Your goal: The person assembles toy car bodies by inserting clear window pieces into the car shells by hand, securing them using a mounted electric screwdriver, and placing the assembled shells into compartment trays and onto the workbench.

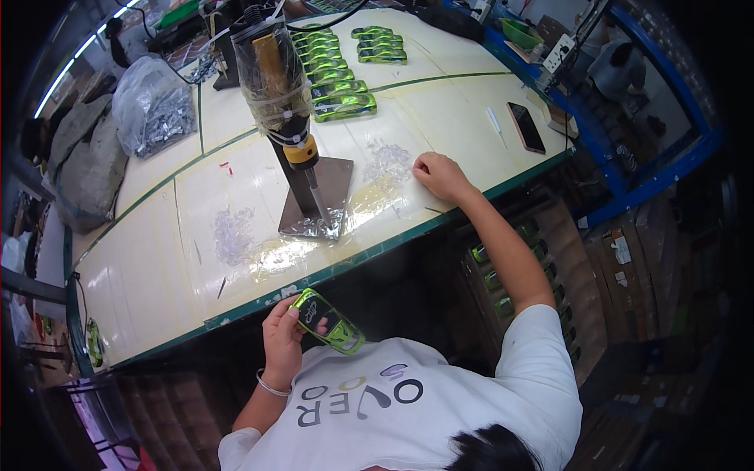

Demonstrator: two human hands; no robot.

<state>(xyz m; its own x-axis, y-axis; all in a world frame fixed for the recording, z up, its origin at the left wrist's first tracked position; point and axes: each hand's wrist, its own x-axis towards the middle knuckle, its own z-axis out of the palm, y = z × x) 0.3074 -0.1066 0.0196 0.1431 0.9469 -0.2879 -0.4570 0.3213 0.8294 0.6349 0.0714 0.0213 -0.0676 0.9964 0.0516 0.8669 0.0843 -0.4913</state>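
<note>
One green toy-car shell [343, 336] is gripped in the left hand [284, 337], just off the near edge of a cream, green-edged table [448, 102]. The right hand [440, 174] is curled beside clear plastic bits [385, 159]; whether it pinches any, I cannot tell. Beyond both hands stand rows of green shells [344, 106]; past the right, a phone [526, 127] and a blue frame [671, 184].

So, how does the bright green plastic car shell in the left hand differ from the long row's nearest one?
The held shell tilts off the white table; the row's nearest shell lies on it. The left hand grips the held shell; no hand touches the row's shell. Both are bright green.
</note>
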